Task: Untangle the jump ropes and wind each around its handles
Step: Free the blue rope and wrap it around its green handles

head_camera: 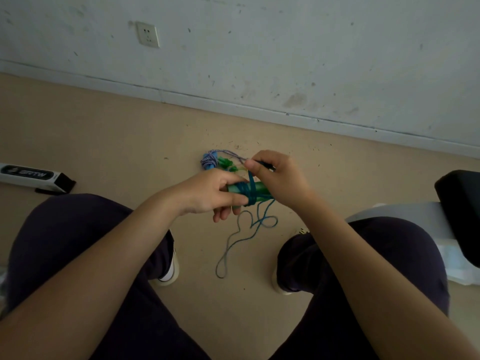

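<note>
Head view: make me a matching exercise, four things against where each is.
Things:
1. green handles
2. blue-and-white rope bundle
3. wall socket
4. loose teal rope

Places:
A. on the wall, upper left
B. hanging towards the floor between the feet
C. in the left hand
D. on the floor beyond the hands

Pairs: 1-C, 2-D, 3-A, 4-B

A tan floor (104,131) met a scuffed white wall (285,48), which carried a white socket (148,34). At the left edge of the floor lay a long white and black box (33,176). At the right edge stood a black seat (461,203) over something white.
</note>
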The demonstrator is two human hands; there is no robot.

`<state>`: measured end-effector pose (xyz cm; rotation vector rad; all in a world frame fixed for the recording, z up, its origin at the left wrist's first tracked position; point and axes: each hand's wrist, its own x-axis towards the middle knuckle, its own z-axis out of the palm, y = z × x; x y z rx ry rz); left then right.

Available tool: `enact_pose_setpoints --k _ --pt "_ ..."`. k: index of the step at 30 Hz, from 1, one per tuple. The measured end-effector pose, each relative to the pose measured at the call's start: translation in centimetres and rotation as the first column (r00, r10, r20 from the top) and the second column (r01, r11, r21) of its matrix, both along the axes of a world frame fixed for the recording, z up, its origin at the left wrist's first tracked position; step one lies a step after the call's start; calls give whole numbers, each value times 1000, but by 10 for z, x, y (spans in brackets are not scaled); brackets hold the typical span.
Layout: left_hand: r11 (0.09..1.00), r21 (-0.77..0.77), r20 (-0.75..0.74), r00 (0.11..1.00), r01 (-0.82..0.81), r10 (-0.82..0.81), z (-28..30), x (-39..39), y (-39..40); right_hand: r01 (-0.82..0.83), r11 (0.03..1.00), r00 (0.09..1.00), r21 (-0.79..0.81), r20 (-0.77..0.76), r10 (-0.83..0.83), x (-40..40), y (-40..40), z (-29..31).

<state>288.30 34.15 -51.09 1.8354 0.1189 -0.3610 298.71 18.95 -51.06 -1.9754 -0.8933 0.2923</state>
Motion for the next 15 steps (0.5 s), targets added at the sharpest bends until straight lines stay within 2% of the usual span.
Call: enact_pose_setpoints --k 5,11,13,15 --pt "1000 -1 -5 1000 -16 16 -1 -1 2 66 992 998 -104 -10 -68 -7 6 -6" --pt "995 -85 -55 997 -51 46 5 -3 4 163 985 983 -59 90 -157 -8 11 -3" --pt "998 -41 -81 996 -44 41 8 -4 4 161 985 982 -55 111 -154 -9 11 -3" --pt "996 81 -80 996 -21 28 9 -5 3 156 986 982 -53 118 -149 -11 10 -4"
